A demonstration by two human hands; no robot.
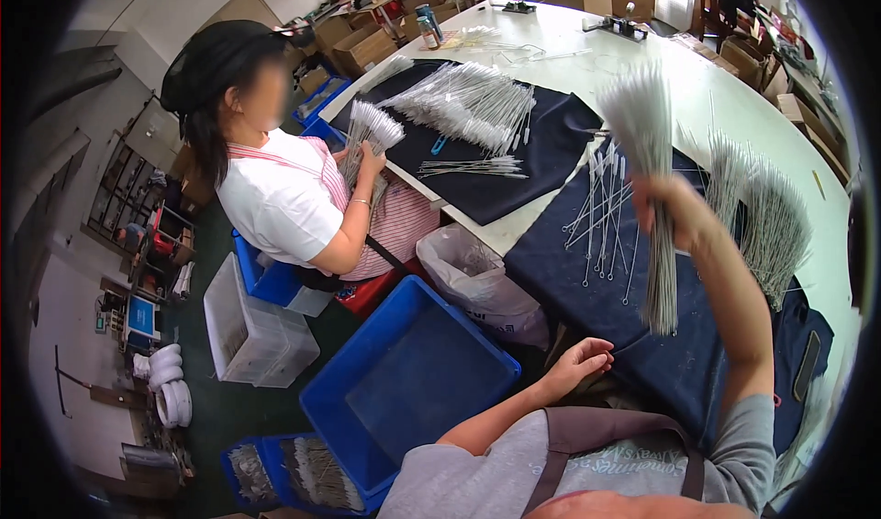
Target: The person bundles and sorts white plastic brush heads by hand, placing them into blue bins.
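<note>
My right hand [674,209] is wrapped round a thick bundle of thin wire-handled brushes [642,124], held upright above the dark blue cloth [560,271]. Their white bristle ends point up, and the wire ends hang below my fist. Nothing is in my left hand [580,365], which is near the front edge of the table with its fingers loosely bent and apart. Several loose brushes [601,216] with looped wire ends lie on the cloth left of the bundle. Close by on the right stand dense bunches of similar brushes [775,230].
A co-worker [284,179] at the left holds another brush bunch [376,124]. Before them, a brush pile [468,101] lies on dark cloth. An empty blue crate [413,372] and a white bag [477,280] stand below the table edge. A dark flat object [808,365] is at the right.
</note>
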